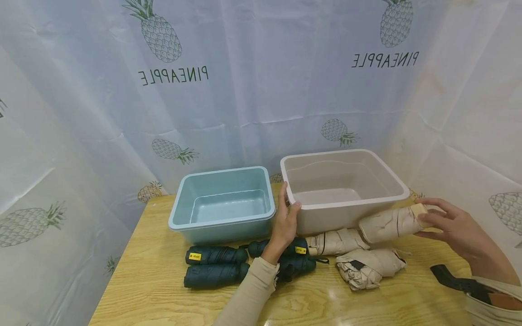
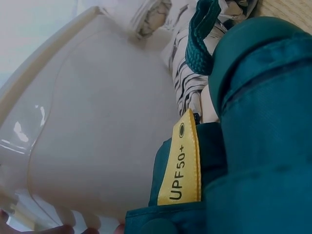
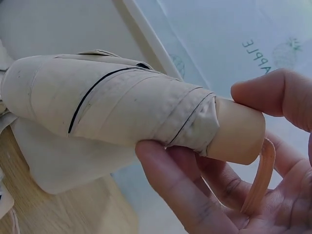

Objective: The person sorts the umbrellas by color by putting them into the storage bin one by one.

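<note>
My right hand (image 1: 456, 226) pinches a beige folded umbrella (image 1: 389, 224) by its handle end, in front of the beige bin's right corner. In the right wrist view, thumb and fingers hold the umbrella's pale handle (image 3: 239, 130), and a strap hangs from it. My left hand (image 1: 284, 224) grips the near left corner of the beige bin (image 1: 326, 219), thumb at the rim. Two more beige umbrellas, one neatly rolled (image 1: 340, 241) and one looser (image 1: 373, 267), lie before that bin. Dark green folded umbrellas (image 1: 214, 275), several in all, lie left of them, partly behind my left forearm.
A light blue bin (image 1: 228, 228) stands left of the beige one on the wooden table (image 1: 142, 271). Behind both hangs a pineapple-print curtain (image 1: 253, 90). In the left wrist view, a green umbrella (image 2: 273, 112) with a yellow tag (image 2: 179, 168) fills the right side.
</note>
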Available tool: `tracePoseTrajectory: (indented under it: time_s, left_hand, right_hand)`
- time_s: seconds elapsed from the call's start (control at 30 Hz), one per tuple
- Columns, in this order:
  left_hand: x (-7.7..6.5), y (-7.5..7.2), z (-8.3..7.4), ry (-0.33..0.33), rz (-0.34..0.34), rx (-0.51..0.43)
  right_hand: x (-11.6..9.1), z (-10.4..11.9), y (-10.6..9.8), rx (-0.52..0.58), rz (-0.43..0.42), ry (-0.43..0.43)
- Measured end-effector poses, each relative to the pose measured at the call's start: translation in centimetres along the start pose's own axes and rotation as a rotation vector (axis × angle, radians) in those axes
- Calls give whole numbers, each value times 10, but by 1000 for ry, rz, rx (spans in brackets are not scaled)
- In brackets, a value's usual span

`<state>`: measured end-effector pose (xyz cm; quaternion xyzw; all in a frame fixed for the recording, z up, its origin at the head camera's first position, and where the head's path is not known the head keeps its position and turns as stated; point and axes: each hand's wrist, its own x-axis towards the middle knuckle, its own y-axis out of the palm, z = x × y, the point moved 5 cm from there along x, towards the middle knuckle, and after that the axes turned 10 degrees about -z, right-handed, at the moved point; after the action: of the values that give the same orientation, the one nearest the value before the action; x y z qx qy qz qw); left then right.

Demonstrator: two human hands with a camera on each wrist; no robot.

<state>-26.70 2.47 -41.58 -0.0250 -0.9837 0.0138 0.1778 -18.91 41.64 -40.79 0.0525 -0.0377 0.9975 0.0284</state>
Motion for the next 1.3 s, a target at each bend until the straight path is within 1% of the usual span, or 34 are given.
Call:
tracePoseTrajectory:
  time_s: [0.23, 0.47, 0.7, 0.87, 1.1, 1.3]
  left_hand:
    - [-1, 0, 0, -1, 8, -1]
    - [-1, -1, -1, 3, 3, 6]
    - [0, -1, 0, 3, 6, 5]
    - [-1, -1, 0, -3, 7, -3]
    - [-1, -1, 0, -10, 7, -15]
    - [-1, -1, 0, -17, -1, -6]
  right_hand:
    - [1, 5, 2, 70, 56, -18]
    - [2, 10, 6, 187, 113, -30]
    - [5, 16, 10, 235, 142, -45]
    - [7, 23, 12, 257, 181, -67]
    - [10, 33, 16, 235, 235, -102]
    - [15, 42, 22, 240, 256, -101]
